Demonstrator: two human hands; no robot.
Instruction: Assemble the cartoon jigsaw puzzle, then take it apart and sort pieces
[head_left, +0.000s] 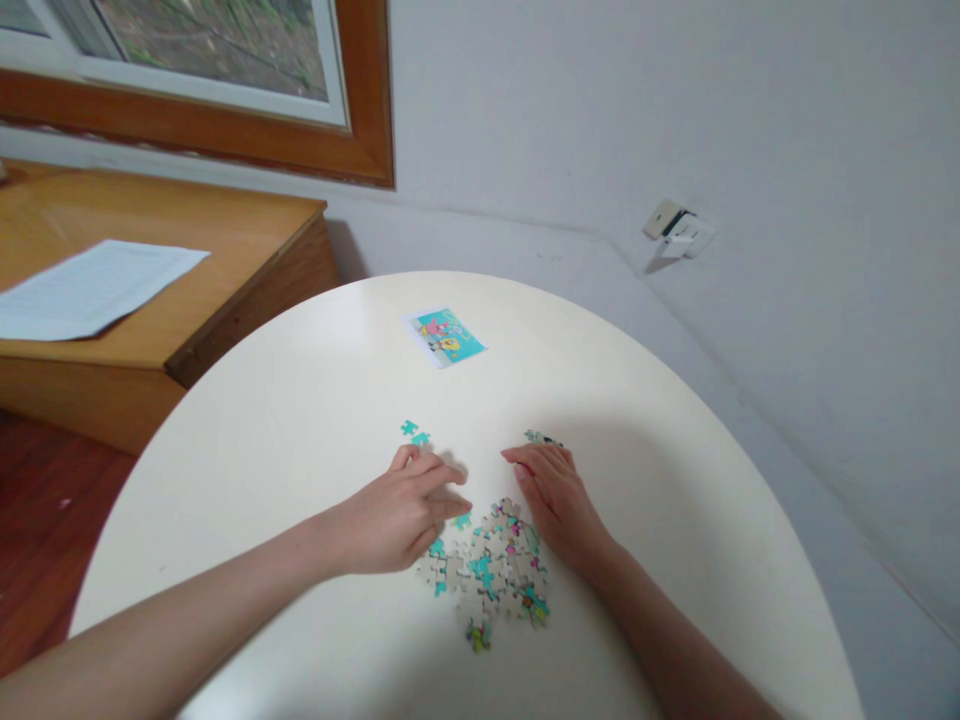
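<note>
A loose pile of jigsaw puzzle pieces lies on the round white table between my hands, some showing turquoise or coloured print and many showing pale backs. My left hand is at the pile's left edge, palm down with fingers apart, and a turquoise piece lies by its fingertips. Two turquoise pieces sit just beyond that hand. To the right of the pile, my right hand has its thumb and fingers closed together; whatever is between them is hidden. A few pieces show behind its knuckles.
A small picture card with cartoon figures lies farther back on the white table. To the left stands a wooden desk with a sheet of paper. The wall at right carries a socket with a plug.
</note>
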